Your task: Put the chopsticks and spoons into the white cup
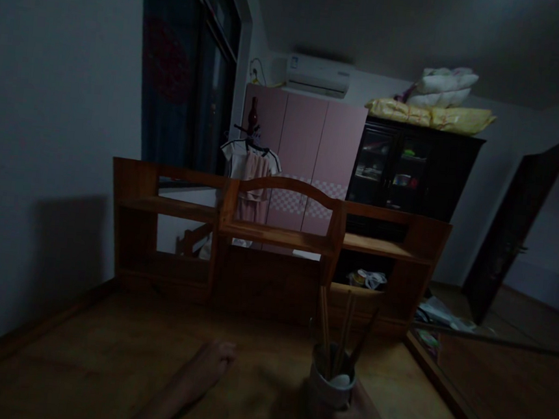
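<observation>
My right hand (349, 414) is wrapped around a utensil holder (329, 393), a dark cup with a paler band, at the lower right. Several chopsticks (346, 329) stand up out of it, leaning different ways. A rounded white piece, perhaps a spoon, shows at the holder's rim. To the left, my left hand (209, 366) rests on the wooden desktop (267, 352) with its fingers curled in, and I see nothing in it. The dim light hides the details of the fingers and of the holder's lower part.
A wooden shelf unit (281, 237) stands along the desk's far edge, with a plastic bag (374, 280) in its right compartment. A wall (38, 227) borders the left side. Behind are a pink wardrobe (302, 133), a dark cabinet (439, 178) and an open door (515, 230).
</observation>
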### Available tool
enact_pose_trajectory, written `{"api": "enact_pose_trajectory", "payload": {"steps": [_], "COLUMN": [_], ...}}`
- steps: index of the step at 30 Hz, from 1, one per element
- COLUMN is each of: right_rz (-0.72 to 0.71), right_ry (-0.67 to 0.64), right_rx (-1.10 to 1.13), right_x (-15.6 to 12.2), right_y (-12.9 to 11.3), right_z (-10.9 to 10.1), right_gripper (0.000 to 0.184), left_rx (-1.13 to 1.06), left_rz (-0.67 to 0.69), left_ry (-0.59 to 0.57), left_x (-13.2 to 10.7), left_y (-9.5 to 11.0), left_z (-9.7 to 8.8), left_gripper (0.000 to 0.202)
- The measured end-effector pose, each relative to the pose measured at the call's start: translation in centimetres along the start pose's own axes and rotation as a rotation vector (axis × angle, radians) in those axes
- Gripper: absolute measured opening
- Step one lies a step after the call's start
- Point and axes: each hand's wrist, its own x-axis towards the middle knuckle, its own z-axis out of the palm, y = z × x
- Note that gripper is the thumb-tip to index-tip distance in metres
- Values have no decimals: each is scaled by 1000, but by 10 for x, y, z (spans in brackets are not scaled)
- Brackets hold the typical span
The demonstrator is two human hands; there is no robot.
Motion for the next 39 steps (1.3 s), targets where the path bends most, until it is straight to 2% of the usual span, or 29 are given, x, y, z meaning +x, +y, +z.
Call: {"api": "enact_pose_trajectory", "payload": {"steps": [2,4,9,13,15,20,28,31,36,39], "right_rz": [-14,-34,-86,-111,-122,-130,-145,-129,-87,-81], "right_ry": [-9,11,143,237,242,227,205,208,311,270], "right_rx": [-8,-8,21,82,83,35,18,26,78,91], "right_x": [10,20,40,52,55,55,47,47,51,50], "right_y": [-5,-7,2,21,33,51,40,41,48,47], "right_z": [1,0,-5,-12,-18,-28,-25,-26,-32,-32], "right_gripper": [43,42,59,76,83,85,87,90,93,89], "left_rx": [-2,-2,-2,25,38,38,-2,7,8,7], "left_rz": [-20,-28,-43,-33,-22,20,30,35,28,28], "left_ry": [13,19,16,-15,-17,-18,34,32,33,32], "left_x": [-1,-2,-4,-3,-3,-1,-2,-2,-2,-2], "left_y": [0,1,7,11,11,7,3,4,6,6], "left_z": [-1,-2,-6,-8,-7,-4,-2,-1,-1,-2], "left_gripper": [29,30,31,31,31,28,23,22,20,21]}}
